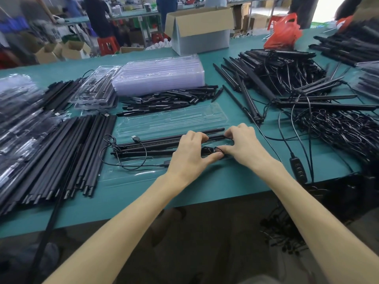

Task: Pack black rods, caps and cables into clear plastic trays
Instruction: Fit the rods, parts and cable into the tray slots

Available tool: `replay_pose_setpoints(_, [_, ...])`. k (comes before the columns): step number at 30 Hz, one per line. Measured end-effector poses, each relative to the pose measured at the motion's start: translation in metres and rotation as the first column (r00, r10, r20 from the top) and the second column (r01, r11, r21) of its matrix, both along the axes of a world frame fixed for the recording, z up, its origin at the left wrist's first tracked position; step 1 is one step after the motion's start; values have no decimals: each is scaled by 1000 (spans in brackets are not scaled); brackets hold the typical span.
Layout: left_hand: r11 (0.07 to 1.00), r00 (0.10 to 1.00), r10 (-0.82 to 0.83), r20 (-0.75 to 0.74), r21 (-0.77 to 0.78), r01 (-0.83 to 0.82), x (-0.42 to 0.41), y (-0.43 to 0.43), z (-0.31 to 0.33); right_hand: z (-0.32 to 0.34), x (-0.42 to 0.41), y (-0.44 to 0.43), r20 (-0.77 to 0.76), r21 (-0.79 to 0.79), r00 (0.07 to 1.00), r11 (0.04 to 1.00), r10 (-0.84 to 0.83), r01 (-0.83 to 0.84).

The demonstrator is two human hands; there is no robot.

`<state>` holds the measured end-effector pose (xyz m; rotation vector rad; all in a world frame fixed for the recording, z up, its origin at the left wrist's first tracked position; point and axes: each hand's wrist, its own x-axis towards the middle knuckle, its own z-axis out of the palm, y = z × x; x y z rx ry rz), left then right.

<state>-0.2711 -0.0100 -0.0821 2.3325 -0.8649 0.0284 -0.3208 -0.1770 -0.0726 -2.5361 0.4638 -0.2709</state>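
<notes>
Both hands are close together over the right end of an open clear tray (131, 173), which lies on the green table (205, 187) directly in front of the person. The left hand (190, 152) has its fingers curled down on the black rods (147, 144) that lie lengthwise in the tray, and its thumb stretches to the right until it nearly meets the thumb of the right hand (240, 144). The right hand's fingers are curled on the right end of the same rods. Between the two thumbs sits a small cable coil (207, 150); I cannot tell if the thumbs press it or only touch it. A thin USB cable (123, 160) loops over the left end of the tray, well to the left of the left hand.

Further left of the left hand lies a wide pile of long rods (78, 150). Beyond the hands there is a heap of short black pieces (168, 99), and behind it a stack of empty trays (160, 76). To the right of the right hand there is a tangle of cables (338, 132).
</notes>
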Motion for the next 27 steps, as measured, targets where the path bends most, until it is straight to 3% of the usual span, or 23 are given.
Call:
replay_pose_setpoints(6, [996,996,23,91,85,-31,-2,-4,-5,12,-5,-6,-6,122,1000,992,22,-21])
replay_pose_setpoints(14, [972,990,45,135,224,-75,3,-13,0,15,-8,-4,-53,98,995,992,82,-77])
replay_pose_setpoints(20, [947,965,40,258,299,-120,9,-27,2,14,-11,-9,-39,117,992,986,122,-117])
replay_pose_setpoints(27, [965,985,70,157,241,-107,19,-25,-4,6,-13,-6,66,210,994,972,91,-103])
